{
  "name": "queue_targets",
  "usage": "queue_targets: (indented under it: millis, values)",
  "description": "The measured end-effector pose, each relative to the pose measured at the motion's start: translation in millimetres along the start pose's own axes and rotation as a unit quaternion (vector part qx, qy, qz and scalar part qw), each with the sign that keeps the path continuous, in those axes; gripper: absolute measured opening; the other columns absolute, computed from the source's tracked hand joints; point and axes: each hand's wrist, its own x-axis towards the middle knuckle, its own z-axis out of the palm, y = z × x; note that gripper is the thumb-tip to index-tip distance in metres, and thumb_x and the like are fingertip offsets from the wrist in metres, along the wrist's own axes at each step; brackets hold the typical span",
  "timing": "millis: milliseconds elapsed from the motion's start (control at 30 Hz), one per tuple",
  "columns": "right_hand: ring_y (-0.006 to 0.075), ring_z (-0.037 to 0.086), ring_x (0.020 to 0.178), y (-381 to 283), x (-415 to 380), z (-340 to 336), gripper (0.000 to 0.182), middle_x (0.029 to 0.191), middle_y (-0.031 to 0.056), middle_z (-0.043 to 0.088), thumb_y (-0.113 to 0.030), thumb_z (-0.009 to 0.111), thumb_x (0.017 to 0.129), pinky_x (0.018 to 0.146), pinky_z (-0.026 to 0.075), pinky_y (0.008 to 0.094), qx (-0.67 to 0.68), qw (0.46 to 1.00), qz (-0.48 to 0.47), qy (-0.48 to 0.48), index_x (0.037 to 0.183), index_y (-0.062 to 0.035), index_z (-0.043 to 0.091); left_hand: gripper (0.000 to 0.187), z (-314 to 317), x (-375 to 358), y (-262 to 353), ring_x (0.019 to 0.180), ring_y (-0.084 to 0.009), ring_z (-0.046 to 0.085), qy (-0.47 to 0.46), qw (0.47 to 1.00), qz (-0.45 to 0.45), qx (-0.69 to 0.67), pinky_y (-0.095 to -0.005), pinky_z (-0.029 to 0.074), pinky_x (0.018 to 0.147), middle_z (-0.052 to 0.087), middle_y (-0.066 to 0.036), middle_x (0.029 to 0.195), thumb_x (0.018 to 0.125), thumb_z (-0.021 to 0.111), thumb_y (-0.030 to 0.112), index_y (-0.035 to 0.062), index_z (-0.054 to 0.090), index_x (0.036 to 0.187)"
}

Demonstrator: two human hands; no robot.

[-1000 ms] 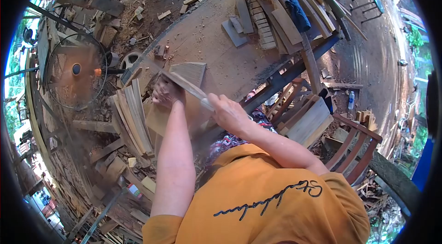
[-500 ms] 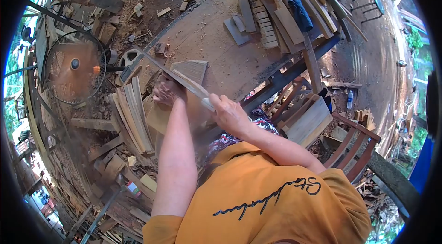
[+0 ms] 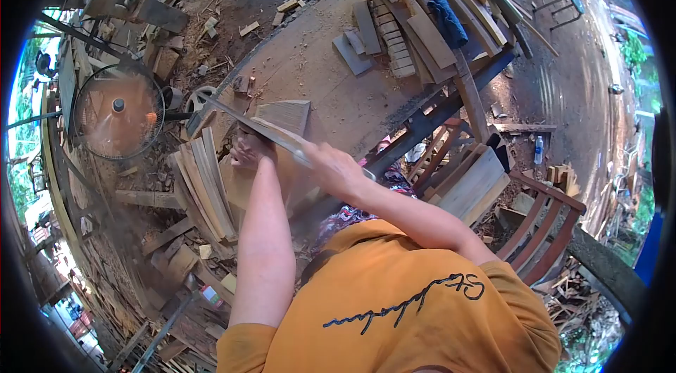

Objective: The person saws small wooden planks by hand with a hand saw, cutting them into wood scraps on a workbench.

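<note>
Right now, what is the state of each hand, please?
Left hand: closed on the wood piece, steadying it.
Right hand: closed on the handle of the long blade.

My left arm is stretched nearly straight forward, bare to the shoulder, left hand point(image 3: 248, 148) at the far end with fingers curled down in a closed grip. My right arm is bent at the elbow and angles in from the right, forearm crossing toward the left. Right hand point(image 3: 334, 167) is fisted, knuckles up, just right of the left hand.
</note>
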Motion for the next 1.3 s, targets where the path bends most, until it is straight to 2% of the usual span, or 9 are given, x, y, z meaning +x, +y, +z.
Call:
queue_targets:
  millis: [200, 367, 467, 533, 633, 767, 1067, 1167, 1300]
  values:
    - [0.0397, 0.065, 0.077, 1.7, -75.8, -53.8, 0.02, 0.084, 0.0209, 0.06, -0.004, 0.054, 0.084, 0.067, 0.053, 0.0476, -0.038, 0.997, 0.048, -0.041, 0.103, -0.0055, 0.048, 0.04, 17.3, 8.6, -4.6, 0.105, -0.0253, 0.056, 0.005, 0.999, -0.04, -0.011, -0.0449, 0.031, 0.093, 0.069, -0.003, 0.101, 0.096, 0.04, 0.051, 0.0235, 0.07, 0.099]
    - [0.0394, 0.065, 0.08, -1.2, 7.1, 3.1, 0.021, 0.085, 0.0206, 0.06, -0.004, 0.055, 0.084, 0.069, 0.052, 0.0473, -0.018, 1.0, 0.006, 0.003, 0.103, -0.0072, 0.048, 0.04, 10.8, 2.5, -5.4, 0.104, -0.0245, 0.056, -0.005, 0.999, -0.027, -0.04, -0.0456, 0.031, 0.092, 0.068, -0.003, 0.099, 0.097, 0.042, 0.049, 0.0211, 0.071, 0.101]
    - [0.0397, 0.065, 0.081, -8.5, -0.6, -13.3, 0.021, 0.085, 0.0204, 0.06, -0.005, 0.056, 0.084, 0.07, 0.052, 0.0476, -0.015, 1.0, 0.002, 0.004, 0.103, -0.0076, 0.048, 0.041, 31.6, 4.7, -16.9, 0.103, -0.0285, 0.058, -0.014, 0.999, 0.008, 0.051, -0.048, 0.031, 0.09, 0.068, -0.001, 0.107, 0.096, 0.04, 0.056, 0.0283, 0.069, 0.104]
    - [0.0397, 0.065, 0.08, 0.3, -38.7, -37.3, 0.023, 0.083, 0.0196, 0.06, -0.008, 0.058, 0.084, 0.068, 0.051, 0.0483, -0.007, 1.0, 0.006, -0.004, 0.104, -0.0075, 0.048, 0.038, 72.1, 5.6, -34.7, 0.105, -0.0241, 0.056, 0.118, 0.983, 0.112, 0.09, -0.0463, 0.032, 0.091, 0.067, -0.003, 0.095, 0.097, 0.042, 0.047, 0.0201, 0.069, 0.099]
    - [0.0433, 0.062, 0.082, 4.6, -67.3, -53.4, 0.021, 0.087, 0.0191, 0.06, -0.013, 0.062, 0.086, 0.069, 0.051, 0.0495, -0.016, 0.996, 0.073, -0.045, 0.103, -0.0079, 0.051, 0.034, 25.3, 9.1, -6.8, 0.104, -0.0233, 0.056, -0.017, 0.999, -0.037, 0.006, -0.0469, 0.032, 0.091, 0.067, -0.002, 0.097, 0.098, 0.041, 0.044, 0.0218, 0.065, 0.109]
    - [0.0413, 0.064, 0.079, 9.1, 5.6, 5.0, 0.025, 0.083, 0.0199, 0.059, -0.011, 0.06, 0.085, 0.068, 0.052, 0.0493, -0.006, 1.0, 0.001, 0.005, 0.107, -0.0072, 0.048, 0.042, 46.1, 13.2, -20.4, 0.101, -0.0266, 0.058, 0.027, 0.998, -0.002, -0.048, -0.0468, 0.031, 0.089, 0.07, 0.0, 0.1, 0.094, 0.041, 0.059, 0.029, 0.069, 0.104]
    - [0.0425, 0.064, 0.083, -1.6, -49.5, -53.7, 0.025, 0.088, 0.0227, 0.06, -0.004, 0.057, 0.084, 0.071, 0.052, 0.049, -0.018, 0.997, 0.046, -0.065, 0.106, -0.0061, 0.047, 0.048, 15.6, 8.2, -6.1, 0.108, -0.0245, 0.055, -0.042, 0.998, -0.039, -0.008, -0.0457, 0.031, 0.093, 0.069, -0.004, 0.105, 0.1, 0.032, 0.049, 0.021, 0.07, 0.105]
    - [0.0438, 0.061, 0.083, 8.1, -4.0, -5.9, 0.029, 0.091, 0.0226, 0.058, -0.006, 0.063, 0.081, 0.072, 0.05, 0.049, 0.031, 0.999, 0.02, -0.022, 0.106, -0.0056, 0.048, 0.049, 79.5, 25.1, -38.6, 0.109, -0.0251, 0.055, -0.031, 0.999, 0.003, -0.024, -0.0464, 0.03, 0.093, 0.069, -0.005, 0.102, 0.1, 0.031, 0.049, 0.0206, 0.07, 0.103]
    - [0.0438, 0.06, 0.082, -1.8, 12.6, -4.9, 0.029, 0.09, 0.0226, 0.058, -0.005, 0.062, 0.081, 0.071, 0.05, 0.049, 0.02, 0.999, 0.025, -0.024, 0.106, -0.0059, 0.048, 0.049, 11.3, 7.0, -3.4, 0.107, -0.0252, 0.056, -0.038, 0.999, -0.018, -0.013, -0.0465, 0.03, 0.094, 0.068, -0.006, 0.099, 0.1, 0.031, 0.049, 0.0203, 0.07, 0.101]
